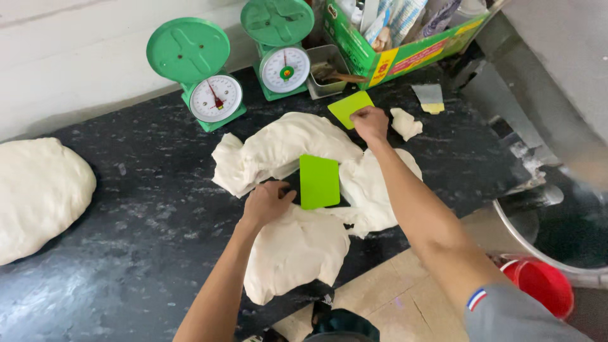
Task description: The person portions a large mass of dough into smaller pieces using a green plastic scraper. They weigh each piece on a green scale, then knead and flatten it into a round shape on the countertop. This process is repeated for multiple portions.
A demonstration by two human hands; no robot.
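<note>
A big, irregular white dough mass (285, 149) sprawls across the dark stone counter (145, 209). My left hand (266, 201) grips the near lump of dough (294, 253), which hangs over the counter's front edge. Its thumb is right by a bright green plastic scraper (318, 181) that lies flat in the gap between the dough parts. My right hand (370, 122) reaches to the far side of the dough and holds a second, lime-green scraper (347, 106) at its edge. A small torn-off dough piece (405, 123) lies just right of that hand.
Two green dial scales (199, 69) (282, 44) stand at the back wall, beside a metal tin (326, 69) and a green carton of packets (399, 38). Another dough mound (38, 196) lies far left. A pale scraper (429, 96), a metal bowl (506, 221) and a red bucket (538, 285) are to the right.
</note>
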